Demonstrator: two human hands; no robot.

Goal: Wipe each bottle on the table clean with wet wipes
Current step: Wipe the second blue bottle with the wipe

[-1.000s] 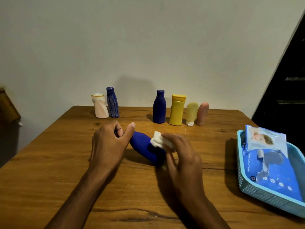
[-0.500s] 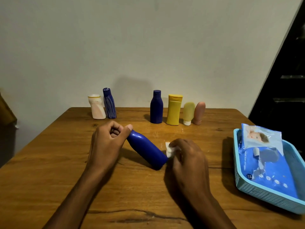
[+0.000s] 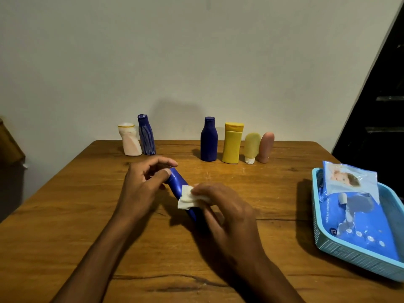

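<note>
Head view has the blue bottle (image 3: pixel 178 186) tilted mid-worktop (image 3: pixel 65 204). My left hand (image 3: pixel 142 189) pinches only its cap end in a loose grip, and my right hand (image 3: pixel 227 213) is closed on the wipe (image 3: pixel 185 199), pressed to the bottle's side. I judge a hard stroke could twist the bottle out of that light pinch and roll it right toward the basket (image 3: pixel 328 248).
</note>
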